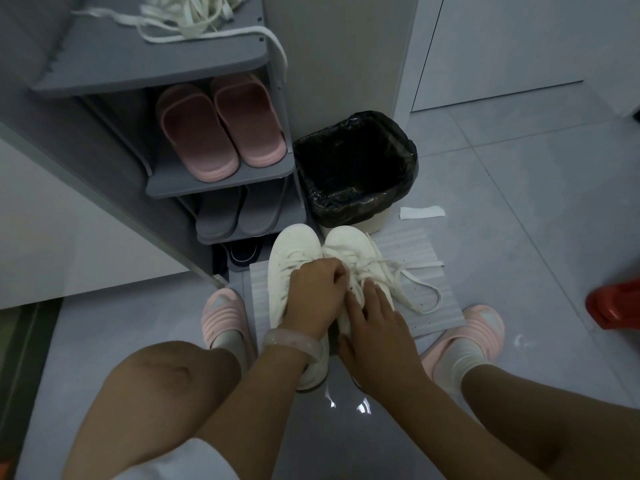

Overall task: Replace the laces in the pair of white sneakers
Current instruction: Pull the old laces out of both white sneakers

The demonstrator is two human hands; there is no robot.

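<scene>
Two white sneakers stand side by side on a pale sheet (419,244) on the floor, toes pointing away from me. The left sneaker (292,249) has its lace part hidden under my left hand (317,294), whose fingers pinch the lace of the right sneaker (349,242) near its eyelets. My right hand (375,327) rests flat on the right sneaker's side and heel. A loose white lace (415,289) from the right sneaker trails in loops to the right over the sheet. A pile of other white laces (194,15) lies on top of the grey shoe rack.
A grey shoe rack (221,178) at the left holds pink slippers (221,129) and grey slippers (239,216). A bin with a black liner (356,168) stands just behind the sneakers. My feet in pink slippers flank the sheet. A red object (613,303) sits at the right edge.
</scene>
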